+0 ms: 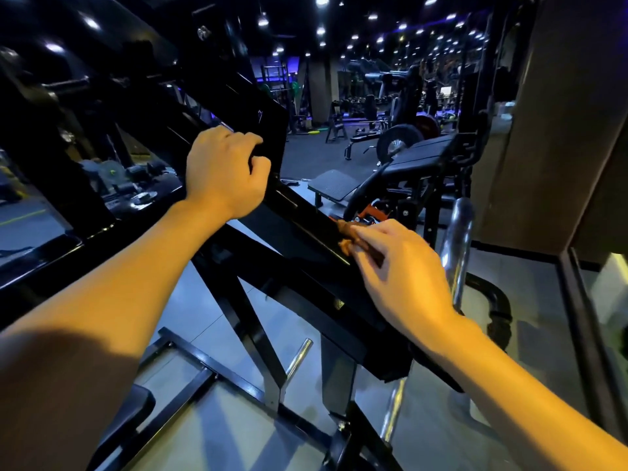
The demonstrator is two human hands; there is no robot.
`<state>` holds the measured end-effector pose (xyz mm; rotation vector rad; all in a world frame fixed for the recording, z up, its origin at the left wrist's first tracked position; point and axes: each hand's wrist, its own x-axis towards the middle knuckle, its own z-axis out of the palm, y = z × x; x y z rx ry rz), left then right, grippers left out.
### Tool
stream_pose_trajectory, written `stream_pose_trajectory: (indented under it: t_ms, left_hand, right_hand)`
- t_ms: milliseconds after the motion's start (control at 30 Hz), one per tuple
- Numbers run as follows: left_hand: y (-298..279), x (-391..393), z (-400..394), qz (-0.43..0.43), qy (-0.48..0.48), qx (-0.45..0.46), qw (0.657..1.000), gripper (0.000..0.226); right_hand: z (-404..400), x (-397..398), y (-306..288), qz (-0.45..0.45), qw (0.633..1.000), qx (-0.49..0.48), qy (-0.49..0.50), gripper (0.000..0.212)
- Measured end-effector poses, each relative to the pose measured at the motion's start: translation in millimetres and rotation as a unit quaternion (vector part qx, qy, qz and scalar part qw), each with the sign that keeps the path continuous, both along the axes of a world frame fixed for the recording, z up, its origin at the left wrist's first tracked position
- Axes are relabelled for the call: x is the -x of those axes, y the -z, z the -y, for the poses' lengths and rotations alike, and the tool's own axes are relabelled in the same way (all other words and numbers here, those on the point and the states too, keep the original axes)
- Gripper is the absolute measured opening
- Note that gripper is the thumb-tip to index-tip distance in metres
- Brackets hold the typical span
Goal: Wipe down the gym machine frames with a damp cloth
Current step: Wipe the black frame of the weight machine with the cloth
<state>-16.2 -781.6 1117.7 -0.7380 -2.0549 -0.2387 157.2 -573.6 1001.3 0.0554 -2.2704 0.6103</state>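
A black gym machine frame (306, 239) slopes from upper left down to lower right across the middle of the view. My left hand (226, 171) grips the frame's upper part, with fingers curled over the edge of a black plate. Lower on the same sloping beam, my right hand (404, 270) holds a small brown cloth (350, 234) against the beam's top face. Most of the cloth is hidden under my fingers; only its bunched front end shows.
A chrome weight peg (458, 246) stands just right of my right hand. A padded black bench (418, 158) and a footplate (334, 183) lie beyond. A wall corner (550, 130) closes the right side. Black base bars (217, 372) cross the grey floor below.
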Motion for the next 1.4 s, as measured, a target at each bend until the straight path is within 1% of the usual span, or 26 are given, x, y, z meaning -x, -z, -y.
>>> stream_pose_trajectory:
  t_ms: [67, 133, 233, 300, 367, 467, 533, 600, 633, 700, 800, 867, 967, 1033, 1100, 1200, 1267, 1333, 1400]
  left_hand:
    - [1, 2, 1, 0.0, -0.009, 0.002, 1.0, 0.057]
    - [3, 3, 1, 0.003, -0.008, 0.002, 1.0, 0.055]
    - [2, 4, 0, -0.004, -0.004, -0.002, 1.0, 0.054]
    - [2, 4, 0, -0.005, 0.0, -0.004, 1.0, 0.054]
    - [4, 3, -1, 0.0, 0.006, -0.013, 1.0, 0.054]
    - [5, 4, 0, -0.007, 0.014, -0.027, 1.0, 0.052]
    - [7, 5, 0, -0.015, 0.018, -0.035, 0.999, 0.052]
    - [7, 6, 0, -0.014, 0.02, -0.033, 0.999, 0.053]
    - [7, 6, 0, -0.009, 0.02, -0.031, 0.999, 0.053]
    - [6, 5, 0, -0.004, 0.014, -0.029, 0.999, 0.054]
    - [4, 6, 0, 0.002, 0.007, -0.026, 1.0, 0.057]
    - [6, 6, 0, 0.0, 0.01, -0.034, 0.999, 0.056]
    - [7, 5, -1, -0.005, 0.017, -0.037, 0.999, 0.053]
    - [6, 4, -1, 0.001, 0.001, -0.03, 1.0, 0.053]
    - [6, 6, -2, 0.007, -0.016, -0.022, 1.0, 0.054]
    - [8, 8, 0, 0.015, -0.021, -0.027, 0.999, 0.054]
    - [9, 8, -2, 0.018, -0.02, -0.032, 0.999, 0.054]
    - [7, 6, -3, 0.021, -0.016, -0.027, 0.999, 0.055]
    - [6, 5, -2, 0.017, -0.012, -0.028, 0.999, 0.055]
  right_hand:
    - [8, -12, 3, -0.001, 0.999, -0.027, -0.022, 0.022]
    - [4, -29, 12, 0.008, 0.999, -0.031, -0.034, 0.026]
    - [-4, -15, 8, -0.003, 1.0, 0.004, -0.003, 0.024]
    - [8, 7, -3, -0.011, 1.0, 0.001, 0.027, 0.021]
    - [24, 15, -9, -0.016, 1.0, -0.015, 0.007, 0.023]
    - [23, -3, 1, -0.02, 0.998, -0.046, -0.039, 0.028]
    - [14, -8, 2, -0.022, 0.999, -0.034, -0.034, 0.028]
    - [13, 8, -6, -0.024, 1.0, 0.0, -0.012, 0.026]
    - [18, 18, -12, -0.021, 1.0, 0.001, 0.002, 0.026]
    - [33, 31, -21, -0.024, 0.999, -0.024, -0.001, 0.026]
    - [34, 18, -12, -0.03, 0.995, -0.08, -0.045, 0.028]
    - [23, 7, -6, -0.028, 0.995, -0.08, -0.057, 0.03]
    - [20, 31, -22, -0.031, 0.999, -0.029, -0.015, 0.028]
    - [35, 46, -34, -0.035, 0.998, -0.043, 0.001, 0.027]
    - [43, 44, -34, -0.037, 0.996, -0.078, -0.023, 0.027]
    - [31, 22, -19, -0.038, 0.993, -0.098, -0.057, 0.028]
    - [25, 30, -24, -0.044, 0.994, -0.082, -0.049, 0.028]
    - [34, 50, -38, -0.042, 0.997, -0.061, -0.015, 0.026]
    - [51, 58, -46, -0.035, 0.996, -0.082, -0.012, 0.025]
